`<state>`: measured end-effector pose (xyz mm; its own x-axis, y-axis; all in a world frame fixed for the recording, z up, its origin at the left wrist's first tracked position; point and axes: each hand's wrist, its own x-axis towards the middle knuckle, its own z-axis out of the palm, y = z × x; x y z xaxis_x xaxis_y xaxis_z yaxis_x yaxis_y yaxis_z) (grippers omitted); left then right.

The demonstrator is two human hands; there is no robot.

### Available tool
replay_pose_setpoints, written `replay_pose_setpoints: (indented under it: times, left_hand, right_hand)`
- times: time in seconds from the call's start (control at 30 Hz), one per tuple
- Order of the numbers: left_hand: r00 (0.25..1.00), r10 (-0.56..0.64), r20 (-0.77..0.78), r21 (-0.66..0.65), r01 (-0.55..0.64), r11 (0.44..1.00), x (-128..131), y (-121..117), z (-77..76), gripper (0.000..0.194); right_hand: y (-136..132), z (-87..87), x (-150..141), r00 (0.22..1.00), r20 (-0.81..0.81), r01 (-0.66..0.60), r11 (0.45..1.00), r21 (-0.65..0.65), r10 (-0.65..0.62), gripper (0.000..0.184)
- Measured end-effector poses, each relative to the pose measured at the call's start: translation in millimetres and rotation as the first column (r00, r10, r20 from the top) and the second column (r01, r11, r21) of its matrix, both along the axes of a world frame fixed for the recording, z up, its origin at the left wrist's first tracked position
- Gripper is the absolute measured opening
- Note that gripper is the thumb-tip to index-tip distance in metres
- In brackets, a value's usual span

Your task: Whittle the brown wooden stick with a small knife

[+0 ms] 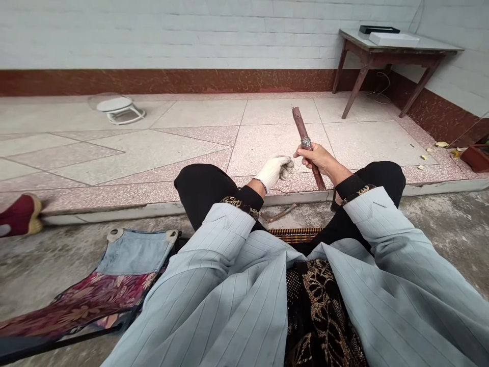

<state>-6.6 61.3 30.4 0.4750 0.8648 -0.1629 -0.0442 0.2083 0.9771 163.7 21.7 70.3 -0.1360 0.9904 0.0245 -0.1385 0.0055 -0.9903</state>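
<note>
My right hand [318, 157] is bare and wrapped round a brown wooden stick [298, 121], held upright with a slight tilt. A band of grey wire [305, 142] is wound about the stick just above my fingers. The stick's lower end shows below my hand. Left of it, my left hand [277, 169] wears a whitish knitted glove with its fingers curled closed. Whatever those fingers pinch, perhaps a thin strand, is too fine to make out. A small gap separates the two hands.
A thin forked twig [281, 213] lies on the ground below my hands. A folding chair [132, 252] stands at left, near another person's red shoe [23, 214]. Beyond the raised tiled step [198, 137] are a small white stool [120, 108] and a wooden table [397, 48] bearing boxes.
</note>
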Motion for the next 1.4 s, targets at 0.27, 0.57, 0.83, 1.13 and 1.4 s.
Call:
replay_pose_setpoints:
  times: [0.27, 0.57, 0.83, 1.13, 1.4]
  left_hand:
    - [0.999, -0.027, 0.046, -0.077, 0.031, 0.997, -0.4, 3.3, -10.8, 0.014]
    - [0.985, -0.147, 0.090, -0.021, 0.149, 0.989, 0.6, -0.1, -11.5, 0.014]
    - [0.995, -0.080, 0.060, 0.070, 0.076, 0.995, -5.2, -6.7, -21.6, 0.019]
    - [0.978, -0.203, -0.040, 0.186, 0.207, 0.961, -4.8, -29.9, -14.9, 0.018]
    - [0.882, 0.183, -0.435, 0.690, 0.196, 0.697, -16.0, -21.7, -16.9, 0.016]
  right_hand:
    - [-1.0, -8.2, -3.9, 0.977, 0.214, 0.000, 1.000, -0.014, 0.003, 0.020]
    - [-1.8, -14.0, -7.5, 0.971, 0.236, -0.024, 0.998, -0.055, 0.036, 0.020]
    - [5.5, -28.4, -2.8, 0.967, 0.253, 0.054, 0.992, -0.115, -0.023, 0.020]
    - [3.8, -22.3, 3.4, 0.995, 0.086, -0.022, 0.977, -0.212, 0.041, 0.022]
    - [-1.1, -16.0, 12.6, 0.967, -0.009, -0.243, 0.907, -0.343, 0.255, 0.015]
